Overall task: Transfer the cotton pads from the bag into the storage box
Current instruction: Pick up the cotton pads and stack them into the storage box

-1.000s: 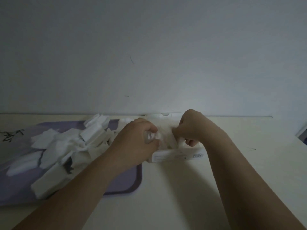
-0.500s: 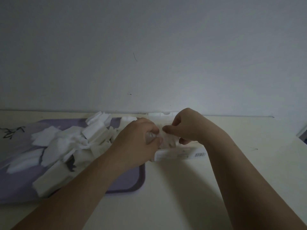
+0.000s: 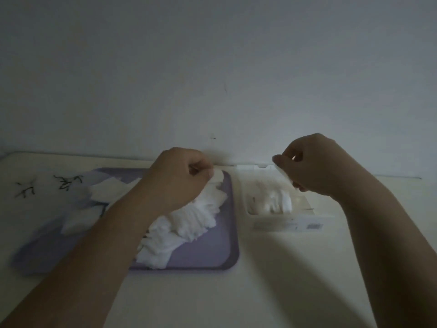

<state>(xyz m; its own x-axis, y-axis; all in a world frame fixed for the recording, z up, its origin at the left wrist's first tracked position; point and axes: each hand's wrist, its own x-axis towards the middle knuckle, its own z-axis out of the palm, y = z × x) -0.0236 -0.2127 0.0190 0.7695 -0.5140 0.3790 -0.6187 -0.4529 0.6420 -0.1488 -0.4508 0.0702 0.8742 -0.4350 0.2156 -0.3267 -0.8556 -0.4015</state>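
The left hand [image 3: 182, 181] is pinching a cotton pad [image 3: 218, 178] off the pile [image 3: 189, 221] on the purple tray [image 3: 212, 256], while the right hand [image 3: 314, 166] is pinching a second pad [image 3: 285, 177] over the storage box [image 3: 283, 224].

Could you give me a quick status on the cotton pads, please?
Left hand pinching the pile on the tray. Right hand holds a pad over storage box. Nothing in the way.

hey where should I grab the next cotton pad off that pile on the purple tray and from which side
Probably a free corner at the far right end of the cotton pad pile, nearest the storage box, coming from above. The pads lie flat and overlapped on the purple tray, so only edges stick out; the left hand pinches one there.
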